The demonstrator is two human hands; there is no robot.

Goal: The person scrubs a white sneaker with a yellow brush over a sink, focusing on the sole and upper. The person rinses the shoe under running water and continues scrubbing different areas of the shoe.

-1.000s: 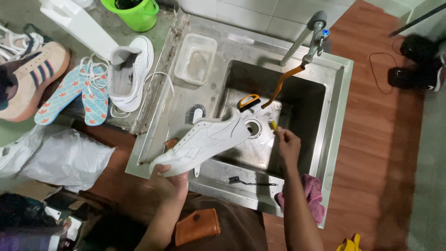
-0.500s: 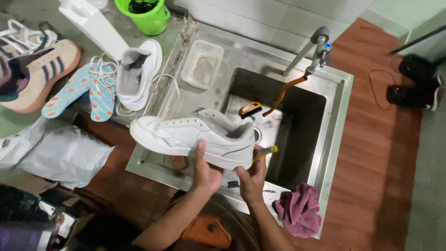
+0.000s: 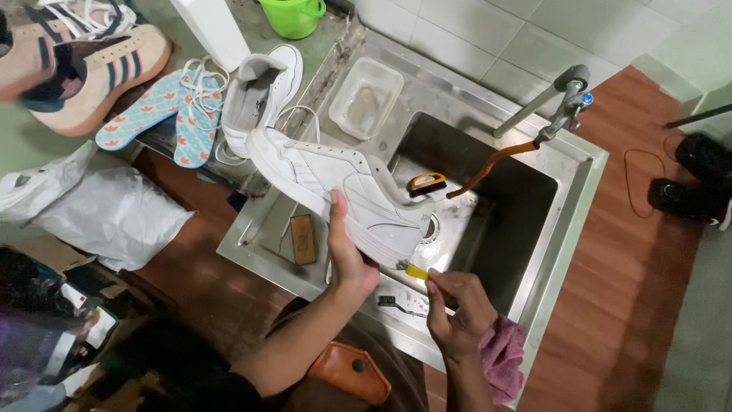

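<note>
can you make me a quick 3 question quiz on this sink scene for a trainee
1. True or false: the left hand holds the white sneaker over the steel sink.
2. What does the right hand pinch against the sneaker's heel?
A. a small yellow-handled brush
B. a green bucket
C. a sponge
3. Fill in: the pink cloth lies on the sink's front ____.

Key
1. true
2. A
3. edge, by the right forearm
</note>
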